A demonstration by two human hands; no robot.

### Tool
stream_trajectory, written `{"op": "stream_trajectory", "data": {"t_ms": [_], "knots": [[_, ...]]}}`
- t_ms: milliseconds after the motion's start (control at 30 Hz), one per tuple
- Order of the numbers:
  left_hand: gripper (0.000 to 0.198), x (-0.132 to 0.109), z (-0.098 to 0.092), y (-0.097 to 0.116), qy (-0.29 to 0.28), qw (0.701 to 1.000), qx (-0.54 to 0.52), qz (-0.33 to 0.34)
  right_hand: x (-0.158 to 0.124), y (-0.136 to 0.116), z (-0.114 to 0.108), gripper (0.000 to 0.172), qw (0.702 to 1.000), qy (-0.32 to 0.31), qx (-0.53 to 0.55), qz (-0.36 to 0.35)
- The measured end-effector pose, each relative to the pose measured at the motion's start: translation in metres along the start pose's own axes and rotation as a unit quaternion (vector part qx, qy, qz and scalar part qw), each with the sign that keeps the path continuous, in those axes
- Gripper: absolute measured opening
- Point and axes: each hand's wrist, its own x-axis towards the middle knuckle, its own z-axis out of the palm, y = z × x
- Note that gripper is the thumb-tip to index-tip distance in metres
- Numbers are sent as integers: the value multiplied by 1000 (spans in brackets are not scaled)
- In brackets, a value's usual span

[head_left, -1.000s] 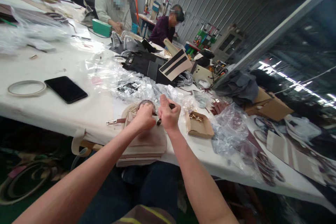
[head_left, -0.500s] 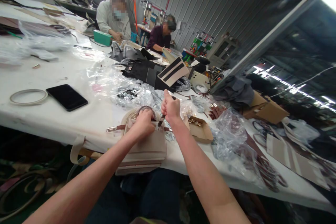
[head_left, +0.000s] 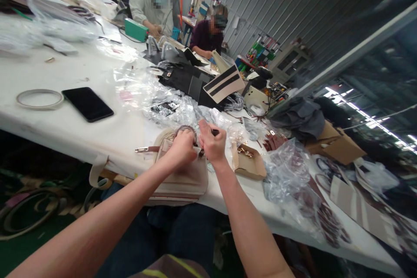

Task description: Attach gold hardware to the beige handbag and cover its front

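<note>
Frame centre: my right hand (head_left: 212, 142), closed on a dark tool (head_left: 214, 132), now sits closer against the beige bag (head_left: 192, 179), seemingly re-engaging it; my left hand (head_left: 184, 147) grips the bag.

Head-worn view, tilted, facing forward and down, hands (head_left: 213, 142) near, white table (head_left: 35, 71) beyond

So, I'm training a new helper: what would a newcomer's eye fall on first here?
Probably the beige bag at the white table's near edge, the left hand on it and the right hand gripping a dark tool at its upper right. Next, perhaps the black phone on the table's left. Farther back, a green box stands out before a masked person.
</note>
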Motion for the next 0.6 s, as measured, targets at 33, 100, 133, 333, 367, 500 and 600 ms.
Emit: {"op": "stream_trajectory", "data": {"t_ms": [33,100,133,333,367,500,600], "knots": [[30,-1,-1,2,-3,1000,8,-2,-6,0,-1,69,1000,9,0,-16],[29,-3,-4,5,-7,1000,28,-8,-12,0,-4,70,999,29,14,-23],[28,-5,-4,6,-6,999,32,-11,-12,-1,-5,71,999,30,25,-15],[25,-11,-1,7,25,998,47,15,0,-24,-8,75,993,35,106,35],[25,-10,-1,7,26,998,48,18,1,-27,-8,75,992,53,109,24],[27,-7,-2,6,-4,999,46,3,-1,-28,-7,73,992,68,107,4],[27,-7,-1,4,-4,999,38,0,-5,-18,-3,71,994,48,98,7]]}}
